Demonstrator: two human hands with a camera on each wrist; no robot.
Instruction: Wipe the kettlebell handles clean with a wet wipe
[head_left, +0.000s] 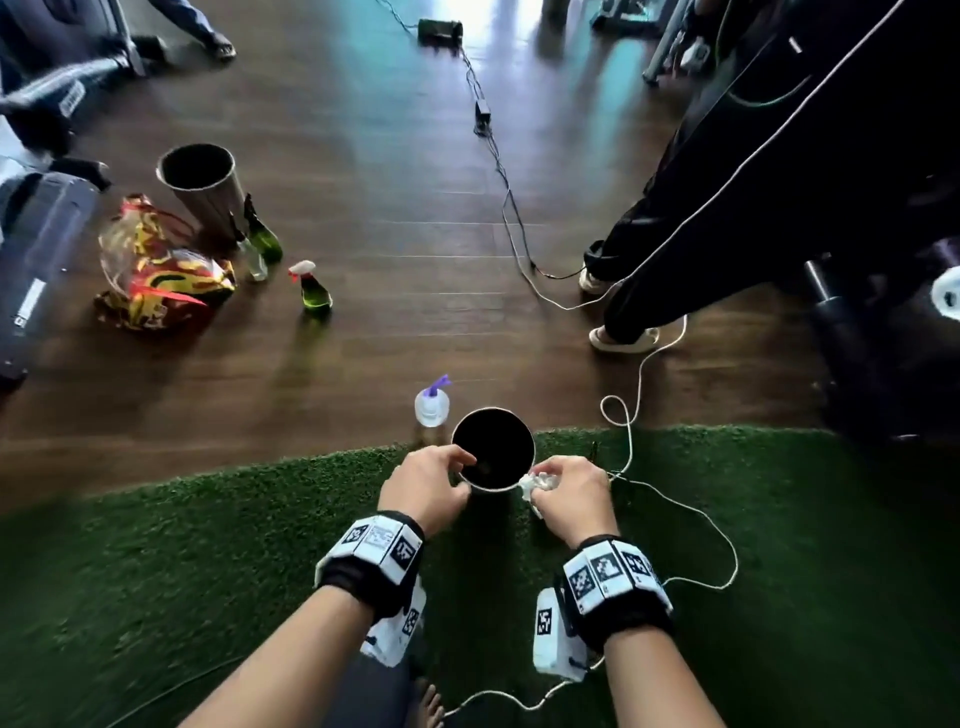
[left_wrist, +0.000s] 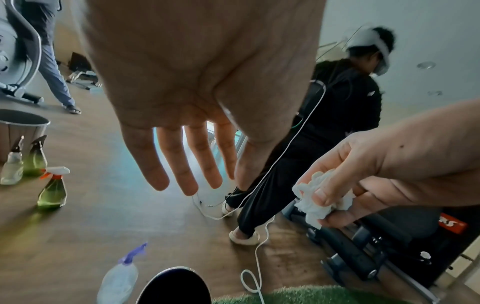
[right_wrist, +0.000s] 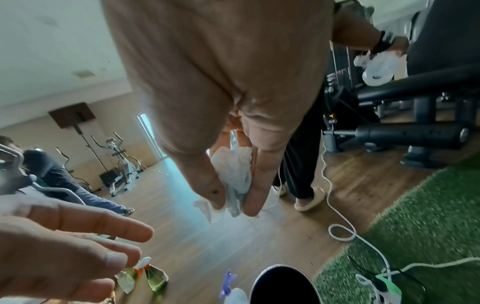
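Right now, a crumpled wet wipe (head_left: 537, 484) is pinched in the right hand (head_left: 569, 501), just beside the bin (head_left: 493, 449). Nothing is held by the left hand (head_left: 423, 486), its fingers loose over the rim.

Dim room, window glare on the floor (head_left: 467, 31), edges warped and motion-blurred.

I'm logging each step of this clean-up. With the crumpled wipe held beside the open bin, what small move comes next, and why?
Probably let the wipe drop into the bin. The right hand pinches it, crumpled, right at the bin's rim, while the left hand, fingers relaxed and holding nothing, hovers at the opposite rim. No kettlebell is in view, so the wiping looks finished.
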